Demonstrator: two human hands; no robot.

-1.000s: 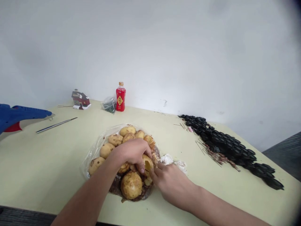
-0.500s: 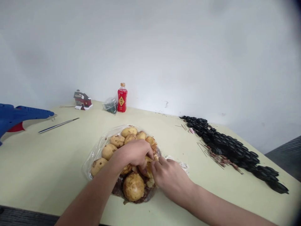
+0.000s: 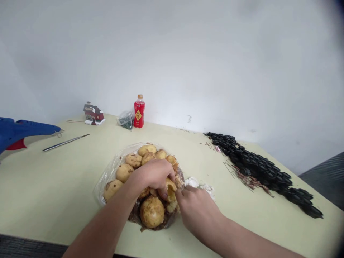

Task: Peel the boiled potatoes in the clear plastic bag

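Observation:
A clear plastic bag (image 3: 103, 181) lies spread on the table with several brown-patched potatoes (image 3: 125, 173) on it. My left hand (image 3: 158, 175) reaches over them, fingers and thumb closed around a hollowed potato (image 3: 171, 190) whose opening faces right. Just beside that opening is my right hand (image 3: 197, 206), its fingers curled into a pinch; whatever they hold is hidden. Pale crumbs (image 3: 173, 206) cling below and around the hollowed potato. Nearest to me sits one larger round potato (image 3: 152, 211).
White crumpled tissue (image 3: 191, 182) lies behind my right hand. Black plastic pots (image 3: 258, 163) and thin wires (image 3: 248, 181) stretch along the right. At the back stand a red bottle (image 3: 139, 111) and a model house (image 3: 94, 114). A blue glue gun (image 3: 29, 129) and a thin metal tool (image 3: 66, 142) are left.
My right hand has drawn slightly right and down, away from the hollowed potato, so its opening and the tissue show more. My left hand keeps its hold.

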